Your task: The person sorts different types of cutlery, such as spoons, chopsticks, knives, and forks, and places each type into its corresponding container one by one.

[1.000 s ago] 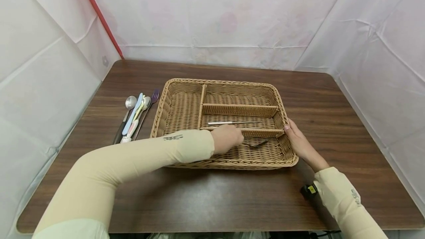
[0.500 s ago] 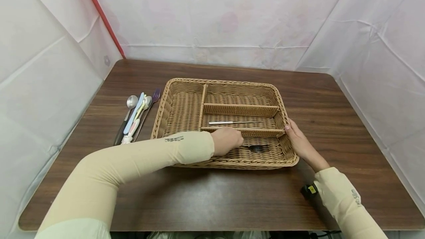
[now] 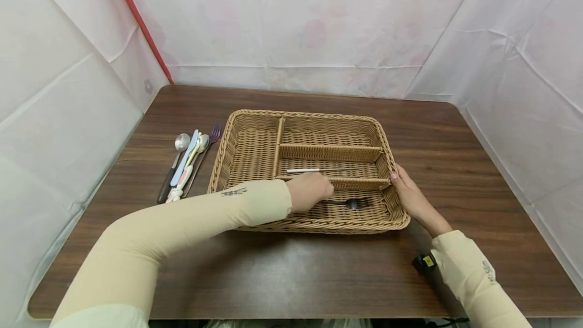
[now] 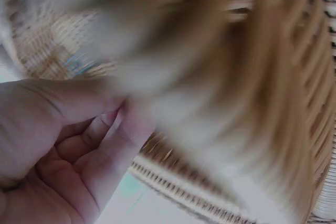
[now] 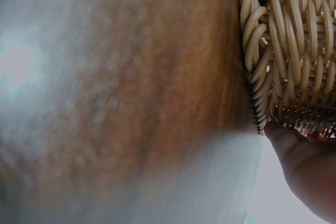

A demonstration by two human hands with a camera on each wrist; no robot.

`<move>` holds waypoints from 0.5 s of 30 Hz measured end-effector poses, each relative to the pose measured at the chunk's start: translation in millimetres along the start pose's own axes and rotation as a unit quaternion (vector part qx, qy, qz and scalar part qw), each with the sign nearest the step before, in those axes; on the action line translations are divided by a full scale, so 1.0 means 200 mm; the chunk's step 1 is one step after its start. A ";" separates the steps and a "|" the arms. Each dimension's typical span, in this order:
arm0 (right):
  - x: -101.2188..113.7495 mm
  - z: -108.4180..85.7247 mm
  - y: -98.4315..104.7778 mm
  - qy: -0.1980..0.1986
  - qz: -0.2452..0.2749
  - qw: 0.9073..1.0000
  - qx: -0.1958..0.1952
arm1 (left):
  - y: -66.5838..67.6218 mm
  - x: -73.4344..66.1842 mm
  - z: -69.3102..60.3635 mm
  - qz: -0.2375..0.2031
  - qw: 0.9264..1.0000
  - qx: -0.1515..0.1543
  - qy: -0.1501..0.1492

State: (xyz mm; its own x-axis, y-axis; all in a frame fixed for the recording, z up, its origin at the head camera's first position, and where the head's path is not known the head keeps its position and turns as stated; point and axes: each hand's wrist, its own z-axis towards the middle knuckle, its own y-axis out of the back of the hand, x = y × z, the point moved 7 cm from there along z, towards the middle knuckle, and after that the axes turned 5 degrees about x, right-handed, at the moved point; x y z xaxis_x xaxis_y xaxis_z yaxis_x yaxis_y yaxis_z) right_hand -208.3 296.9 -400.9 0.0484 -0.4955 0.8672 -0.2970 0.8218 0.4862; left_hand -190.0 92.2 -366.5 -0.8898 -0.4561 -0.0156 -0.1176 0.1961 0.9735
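In the head view my left hand point(image 3: 310, 191) is inside the front compartment of the wicker basket point(image 3: 319, 228), at the handle end of a dark fork point(image 3: 355, 203) lying low on the compartment floor. The left wrist view shows the thumb and fingertips of my left hand point(image 4: 79, 145) pinched together; what lies between them is hidden there. Gripping the basket's right rim, my right hand point(image 3: 413, 196) has its thumb on top; the right wrist view shows this hand point(image 5: 307, 169) against the weave point(image 5: 289, 40).
A white-handled utensil point(image 3: 302, 170) lies in the middle compartment. Left of the basket, on the table point(image 3: 282, 277), are a black-handled spoon point(image 3: 182, 141), a light blue knife point(image 3: 184, 158), a purple fork point(image 3: 215, 133) and other cutlery. White sheeting point(image 3: 314, 29) stands around the table.
The dark fork in the front compartment has gone from tilted to lying flatter on the floor, its head turned and lower. My left hand has barely shifted; my right hand stays on the rim.
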 end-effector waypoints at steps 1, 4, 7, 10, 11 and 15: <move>0.00 0.00 0.00 0.000 0.001 1.000 0.000 | 0.02 0.01 -0.01 -0.016 1.000 -0.005 0.001; 0.00 0.00 0.00 0.000 0.002 1.000 0.001 | 0.09 0.05 -0.05 -0.060 0.998 -0.032 0.008; 0.00 0.00 0.00 0.001 0.003 1.000 0.003 | 0.15 0.11 -0.12 -0.081 0.994 -0.068 0.022; 0.00 0.00 0.00 0.001 0.003 1.000 0.005 | 0.21 0.19 -0.20 -0.094 0.990 -0.088 0.050; 0.00 0.00 0.00 0.000 0.003 1.000 0.005 | 0.22 0.22 -0.22 -0.096 0.989 -0.095 0.059; -0.01 -0.01 0.00 -0.003 0.004 1.000 0.006 | 0.27 0.36 -0.35 -0.128 0.978 -0.121 0.110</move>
State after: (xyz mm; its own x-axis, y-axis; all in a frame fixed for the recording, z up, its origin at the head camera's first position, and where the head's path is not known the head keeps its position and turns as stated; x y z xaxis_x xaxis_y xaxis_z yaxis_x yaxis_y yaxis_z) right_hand -207.3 298.0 -402.3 0.0401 -0.4901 0.8707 -0.3086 0.8227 0.4774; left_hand -230.2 8.1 -298.7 -0.7255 -0.6437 -0.2434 -0.1935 -0.1486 0.9698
